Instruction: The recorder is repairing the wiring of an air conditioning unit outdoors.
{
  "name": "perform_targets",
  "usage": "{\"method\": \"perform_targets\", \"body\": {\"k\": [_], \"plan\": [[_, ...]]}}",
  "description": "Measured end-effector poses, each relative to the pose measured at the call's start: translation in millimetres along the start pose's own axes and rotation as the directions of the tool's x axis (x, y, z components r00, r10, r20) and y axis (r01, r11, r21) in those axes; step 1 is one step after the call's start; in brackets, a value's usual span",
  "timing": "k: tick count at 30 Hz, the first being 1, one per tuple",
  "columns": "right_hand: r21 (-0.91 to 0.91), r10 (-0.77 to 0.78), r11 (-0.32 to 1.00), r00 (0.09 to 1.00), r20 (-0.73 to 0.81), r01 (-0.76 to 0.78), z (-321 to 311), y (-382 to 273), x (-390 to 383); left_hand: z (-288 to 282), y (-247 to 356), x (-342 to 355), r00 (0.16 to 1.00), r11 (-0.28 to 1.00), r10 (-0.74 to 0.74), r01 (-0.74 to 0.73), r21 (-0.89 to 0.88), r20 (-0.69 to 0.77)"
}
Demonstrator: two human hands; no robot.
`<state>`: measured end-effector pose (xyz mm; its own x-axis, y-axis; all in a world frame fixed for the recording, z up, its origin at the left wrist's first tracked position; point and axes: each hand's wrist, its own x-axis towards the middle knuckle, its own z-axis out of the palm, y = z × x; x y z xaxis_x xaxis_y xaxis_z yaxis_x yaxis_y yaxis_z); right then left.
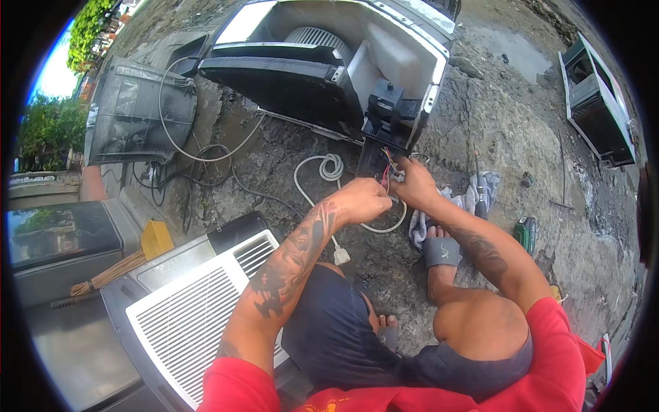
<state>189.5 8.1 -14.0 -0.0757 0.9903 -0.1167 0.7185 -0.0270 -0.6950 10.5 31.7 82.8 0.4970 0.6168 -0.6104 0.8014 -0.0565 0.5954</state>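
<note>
In front of me stands an opened window air conditioner [329, 89], its round fan wheel [319, 40] showing inside. From the dark control box [386, 99] at its near right corner come thin coloured wires [388, 162]. My left hand [367, 199] is closed in a pinch on these wires, below the box. Close beside it, my right hand [414, 181] also pinches the wires, its fingertips partly hidden. A pale power cord [332, 169] runs in loops under my hands, and its plug [341, 255] lies on the ground near my left forearm.
By my right foot, a screwdriver [480, 206] rests on a crumpled cloth [490, 185], near a green and black object [526, 235]. A white louvred front panel [195, 312] is at my left, beside a broom [113, 273]. Far right stands an open metal casing [598, 99].
</note>
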Motion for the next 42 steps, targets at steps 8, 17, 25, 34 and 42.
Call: {"method": "perform_targets", "body": {"k": [8, 17, 25, 34, 42], "plan": [[0.277, 0.198, 0.944, 0.979, -0.035, -0.181, -1.2, 29.0, 8.2, -18.4, -73.2, 6.7, 0.919, 0.539, -0.328, -0.007, -0.842, -0.218], [0.268, 0.155, 0.956, 0.983, -0.102, -0.123, 3.6, 42.4, 8.5, -1.9, -73.1, 33.1, 0.924, 0.957, -0.166, 0.067, -0.282, -0.344], [0.277, 0.207, 0.943, 0.977, -0.049, -0.186, -4.3, 63.7, 4.8, 13.0, -43.3, 31.4, 0.834, 0.940, 0.181, 0.009, 0.341, -0.522], [0.255, 0.195, 0.951, 0.979, -0.064, -0.173, -26.5, 64.4, -38.4, 20.5, -64.6, 84.3, 0.680, 1.000, 0.018, -0.026, 0.001, -0.733], [0.334, 0.323, 0.891, 0.946, 0.012, -0.308, -39.9, 73.5, -97.6, 22.7, -49.2, 102.8, 0.683, 0.999, -0.051, 0.049, -0.024, -0.729]]}}
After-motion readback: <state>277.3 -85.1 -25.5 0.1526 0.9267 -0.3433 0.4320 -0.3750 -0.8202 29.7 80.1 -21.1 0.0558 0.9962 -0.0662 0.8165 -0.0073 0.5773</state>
